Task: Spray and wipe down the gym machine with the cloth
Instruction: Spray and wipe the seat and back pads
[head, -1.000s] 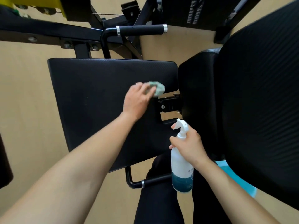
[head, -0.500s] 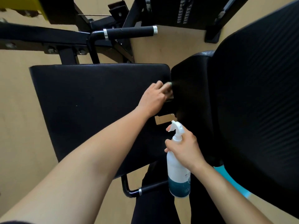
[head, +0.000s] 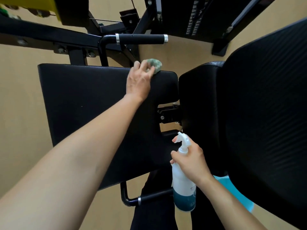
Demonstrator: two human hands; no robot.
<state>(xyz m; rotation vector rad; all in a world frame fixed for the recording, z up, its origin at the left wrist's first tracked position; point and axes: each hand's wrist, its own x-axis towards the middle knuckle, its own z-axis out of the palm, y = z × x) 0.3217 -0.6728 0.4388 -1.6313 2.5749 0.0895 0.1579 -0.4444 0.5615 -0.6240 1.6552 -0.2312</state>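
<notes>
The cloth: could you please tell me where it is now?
In the head view's upper centre, the green cloth is bunched in the left hand at the far edge of the seat pad, just below the black handle grip.

I see the crumpled green cloth (head: 153, 65) pinched in my left grip (head: 138, 82) on the far edge of the machine's flat black seat pad (head: 86, 103), and the white-and-teal spray bottle (head: 183, 188) upright in my right grip (head: 191, 161).
</notes>
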